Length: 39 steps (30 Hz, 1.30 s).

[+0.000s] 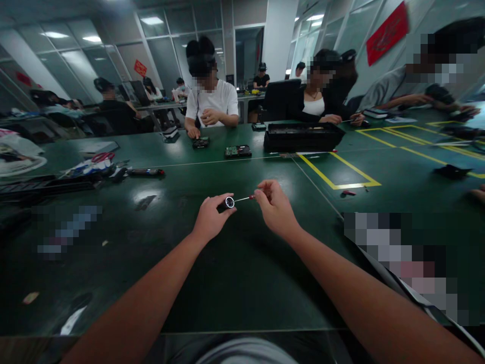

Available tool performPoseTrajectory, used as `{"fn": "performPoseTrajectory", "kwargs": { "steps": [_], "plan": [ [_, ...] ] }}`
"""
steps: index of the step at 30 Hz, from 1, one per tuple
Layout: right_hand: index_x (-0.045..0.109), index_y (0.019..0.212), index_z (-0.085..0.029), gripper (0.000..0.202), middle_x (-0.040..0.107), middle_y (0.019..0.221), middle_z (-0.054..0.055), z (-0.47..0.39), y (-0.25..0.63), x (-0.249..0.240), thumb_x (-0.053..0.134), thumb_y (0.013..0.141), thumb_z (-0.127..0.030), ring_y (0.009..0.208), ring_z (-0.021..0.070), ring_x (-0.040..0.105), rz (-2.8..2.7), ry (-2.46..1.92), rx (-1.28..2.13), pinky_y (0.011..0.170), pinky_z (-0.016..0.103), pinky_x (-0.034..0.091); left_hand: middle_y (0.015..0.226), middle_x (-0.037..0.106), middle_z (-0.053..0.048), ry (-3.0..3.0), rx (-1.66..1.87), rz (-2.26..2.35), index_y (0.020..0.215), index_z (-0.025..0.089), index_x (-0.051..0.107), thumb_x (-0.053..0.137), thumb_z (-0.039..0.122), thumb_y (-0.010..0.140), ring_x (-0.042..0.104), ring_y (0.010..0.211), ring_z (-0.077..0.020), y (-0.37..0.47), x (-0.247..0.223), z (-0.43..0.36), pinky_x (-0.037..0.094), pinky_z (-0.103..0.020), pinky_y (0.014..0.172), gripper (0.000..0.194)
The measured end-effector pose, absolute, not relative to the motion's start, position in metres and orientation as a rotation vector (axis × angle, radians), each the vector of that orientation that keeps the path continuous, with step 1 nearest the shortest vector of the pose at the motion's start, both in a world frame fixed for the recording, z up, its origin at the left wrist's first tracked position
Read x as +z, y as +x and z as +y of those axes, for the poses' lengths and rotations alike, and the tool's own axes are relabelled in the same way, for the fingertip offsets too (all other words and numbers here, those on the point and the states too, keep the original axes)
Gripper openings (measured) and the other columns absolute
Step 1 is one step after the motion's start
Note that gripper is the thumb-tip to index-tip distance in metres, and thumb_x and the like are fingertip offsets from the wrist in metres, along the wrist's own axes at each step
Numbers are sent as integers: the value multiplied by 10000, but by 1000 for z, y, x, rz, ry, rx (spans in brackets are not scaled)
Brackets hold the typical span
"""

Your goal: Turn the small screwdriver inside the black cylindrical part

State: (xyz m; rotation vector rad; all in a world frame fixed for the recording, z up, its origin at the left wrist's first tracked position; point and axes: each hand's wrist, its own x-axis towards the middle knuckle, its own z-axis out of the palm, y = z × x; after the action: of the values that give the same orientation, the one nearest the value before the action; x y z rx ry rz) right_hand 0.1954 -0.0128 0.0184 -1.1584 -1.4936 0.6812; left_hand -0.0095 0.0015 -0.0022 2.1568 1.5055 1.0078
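Watching remotely, I see left hand [212,216] gripping black cylinder [229,202], pale-ringed end facing right and near; right hand [276,205] pinching slim screwdriver [246,198], red showing at handle end. Both things held above middle of green table [235,288]. Tip at ring; whether touching or inside, I cannot tell. Risk, in my judgement: cylinder rolling if grip loosens, shaft skidding off, jabbing left hand. Forearms [170,268] reach forward, converging; right wrist bent inward.
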Motion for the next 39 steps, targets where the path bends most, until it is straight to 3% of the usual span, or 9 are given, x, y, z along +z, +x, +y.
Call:
{"fn": "performPoseTrajectory", "kwargs": {
  "steps": [4,9,23,31,39],
  "plan": [
    [603,905,-220,216,661,796,20,-9,193,18,606,908,-436,701,168,595,-1309,-1112,806,675,324,476,1229,723,-38,2173,988,1449,1257,290,684,759,243,864,645,1099,-261,-7,-2,0,428,-521,1078,402],
    [552,738,-229,314,521,601,-34,1,196,14,620,894,-493,526,129,484,-740,-1086,1171,631,325,533,1282,699,-13,2216,986,1338,1297,330,646,725,247,898,607,1227,-240,-2,-2,-3,197,-604,1237,416],
    [599,938,-221,292,663,768,16,-17,192,19,485,1001,-482,690,165,612,-1334,-1188,603,661,315,473,1192,730,-30,2146,962,1393,1196,276,693,752,247,866,641,1127,-263,2,0,-4,361,-525,1146,336],
    [701,825,-206,366,654,611,-7,-22,194,29,626,919,-552,562,149,601,-1418,-1273,477,587,291,434,1148,731,-36,2110,978,1433,1204,279,705,771,246,849,646,1052,-253,-1,-2,-4,476,-447,994,363],
    [734,837,-200,345,742,691,33,-22,194,32,700,860,-542,631,182,697,-1332,-1212,582,640,310,523,1178,721,-37,2091,979,1417,1245,295,693,777,259,849,638,1064,-247,-3,-5,-3,492,-439,974,406]
  ]
}}
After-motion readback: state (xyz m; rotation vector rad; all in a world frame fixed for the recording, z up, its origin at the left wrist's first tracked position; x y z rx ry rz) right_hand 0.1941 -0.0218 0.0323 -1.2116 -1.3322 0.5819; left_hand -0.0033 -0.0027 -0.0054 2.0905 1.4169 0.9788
